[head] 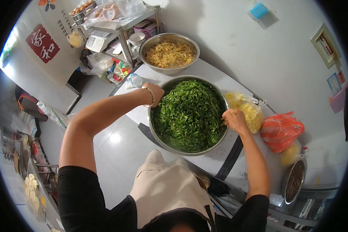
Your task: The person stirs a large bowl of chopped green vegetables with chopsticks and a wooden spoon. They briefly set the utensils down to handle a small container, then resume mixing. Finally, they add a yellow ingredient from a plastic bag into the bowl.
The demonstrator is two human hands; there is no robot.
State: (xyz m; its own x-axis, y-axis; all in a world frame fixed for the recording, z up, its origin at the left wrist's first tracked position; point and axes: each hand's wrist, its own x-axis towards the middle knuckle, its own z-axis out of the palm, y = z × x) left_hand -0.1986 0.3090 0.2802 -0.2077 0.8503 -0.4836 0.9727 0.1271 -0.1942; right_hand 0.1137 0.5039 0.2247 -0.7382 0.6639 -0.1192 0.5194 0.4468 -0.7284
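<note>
A large steel bowl (189, 154) heaped with chopped green leafy vegetables (191, 116) stands on the white table before me. At its upper left rim is my left hand (153, 94), fingers curled at the edge, with a bangle on the wrist. My right hand (233, 118) is at the right rim, its fingers bent together against the edge. How firmly either hand holds the rim is partly hidden. Behind this bowl, a second steel bowl (169, 70) contains a yellowish chopped mixture (171, 54).
Bags of yellow food (250, 116) and a red striped plastic bag (282, 131) lie right of the bowl. Farther right is a bowl of dark strips (295, 181). A small clear bag (134, 80) lies at the table's left edge, near a metal shelf (124, 43) with a scale (100, 40).
</note>
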